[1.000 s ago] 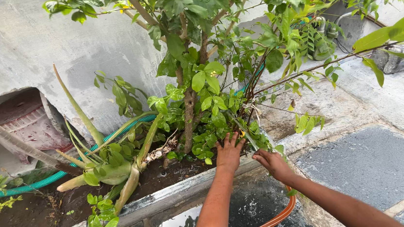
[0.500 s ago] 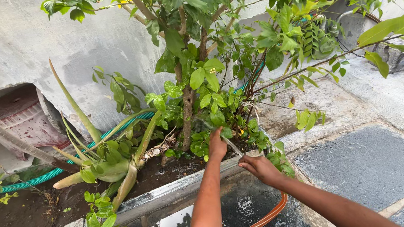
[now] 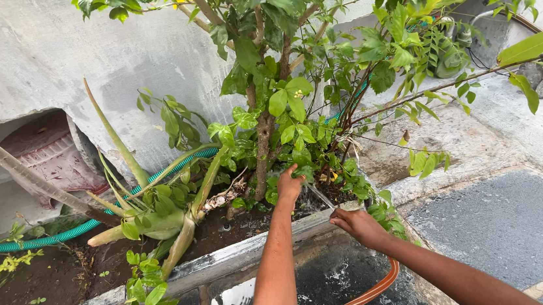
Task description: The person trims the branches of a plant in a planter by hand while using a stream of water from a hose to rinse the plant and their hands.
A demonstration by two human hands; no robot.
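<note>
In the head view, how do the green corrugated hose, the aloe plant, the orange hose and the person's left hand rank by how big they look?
1. green corrugated hose, longest
2. aloe plant
3. orange hose, though mostly hidden by the arms and much nearer the camera, so unsure
4. left hand, smallest

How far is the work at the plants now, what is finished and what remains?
Done, it seems: water already pools on the dark floor below the concrete kerb. In hand: the right hand aims the orange hose so that a thin water stream reaches the bush, while the left hand is in the low leaves by the trunk. Left: the soil by the aloe shows no puddle.
</note>
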